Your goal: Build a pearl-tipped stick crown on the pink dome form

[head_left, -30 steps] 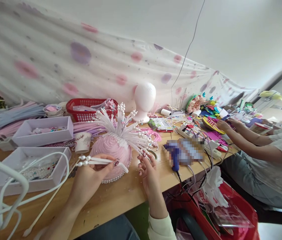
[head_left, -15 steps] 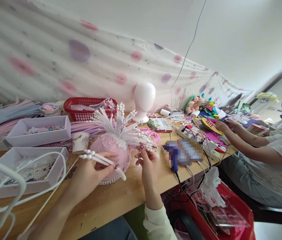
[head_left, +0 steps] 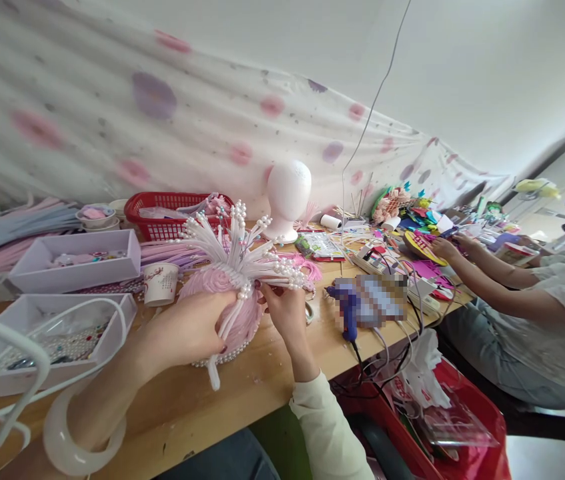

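My left hand [head_left: 187, 333] is closed on a bundle of white fuzzy stems [head_left: 213, 377] with pearl tips, slanting across the front of a pink dome-shaped piece [head_left: 249, 323]. The stems' plain ends poke out below my fingers. From the dome's top fans a spray of white pearl-tipped stems [head_left: 237, 257], and a string of pearls edges its base. My right hand [head_left: 287, 313] is at the spray's right side, its fingers curled in beside the pearls of the held stems. What lies between those fingertips is hidden.
A white foam head [head_left: 289, 193] stands behind the dome. Left are a paper cup [head_left: 161, 285], white trays [head_left: 127, 257] and a red basket [head_left: 149, 227]. A blue glue gun [head_left: 348, 310] lies right, among cables. Farther right, a co-worker's hands [head_left: 445, 250] handle a yellow-edged piece.
My left hand has swung the pearl-tipped stems from lying nearly flat to steeply upright against the dome. My right hand has moved slightly left, its fingers curling in toward them.
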`<state>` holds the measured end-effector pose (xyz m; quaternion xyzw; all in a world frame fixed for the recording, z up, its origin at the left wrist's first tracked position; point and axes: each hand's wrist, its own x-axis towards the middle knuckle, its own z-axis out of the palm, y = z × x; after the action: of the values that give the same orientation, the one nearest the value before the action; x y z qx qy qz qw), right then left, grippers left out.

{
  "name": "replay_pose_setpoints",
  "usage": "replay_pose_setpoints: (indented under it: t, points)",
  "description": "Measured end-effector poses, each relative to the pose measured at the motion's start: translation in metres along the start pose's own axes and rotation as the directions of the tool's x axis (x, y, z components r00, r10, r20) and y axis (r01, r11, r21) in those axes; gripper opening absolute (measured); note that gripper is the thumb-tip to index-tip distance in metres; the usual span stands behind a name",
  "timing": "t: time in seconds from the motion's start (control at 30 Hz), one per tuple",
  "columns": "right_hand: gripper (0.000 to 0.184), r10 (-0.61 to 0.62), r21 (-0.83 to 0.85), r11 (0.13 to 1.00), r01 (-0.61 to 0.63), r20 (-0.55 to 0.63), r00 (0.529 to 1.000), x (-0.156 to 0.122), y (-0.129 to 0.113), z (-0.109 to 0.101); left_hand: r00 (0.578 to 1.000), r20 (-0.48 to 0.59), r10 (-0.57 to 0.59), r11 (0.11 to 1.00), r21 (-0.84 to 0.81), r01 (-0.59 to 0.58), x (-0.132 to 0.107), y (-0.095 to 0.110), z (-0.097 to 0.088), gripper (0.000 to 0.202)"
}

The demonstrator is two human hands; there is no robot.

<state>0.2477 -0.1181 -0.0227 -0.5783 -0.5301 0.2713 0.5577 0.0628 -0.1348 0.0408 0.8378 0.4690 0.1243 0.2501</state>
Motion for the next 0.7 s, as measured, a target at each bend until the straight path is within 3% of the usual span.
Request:
replay_pose_setpoints:
  t: [0.23, 0.43, 0.7]
  points:
    - [0.014, -0.034, -0.087, 0.996, 0.037, 0.037, 0.999, 0.003, 0.0, -0.003, 0.985, 0.166, -0.042, 0.999, 0.033, 0.037, 0.009, -0.01, -0.035, 0.037]
    - [0.013, -0.052, -0.223, 0.972, 0.078, 0.119, 0.991, 0.014, -0.002, -0.004, 0.962, 0.264, -0.069, 0.996, -0.039, 0.082, 0.015, -0.029, -0.032, 0.037]
    - [0.012, -0.092, -0.368, 0.922, 0.118, 0.087, 0.992, 0.017, -0.012, 0.0, 0.953, 0.298, -0.064, 0.995, -0.052, 0.083, 0.016, -0.026, -0.035, 0.029]
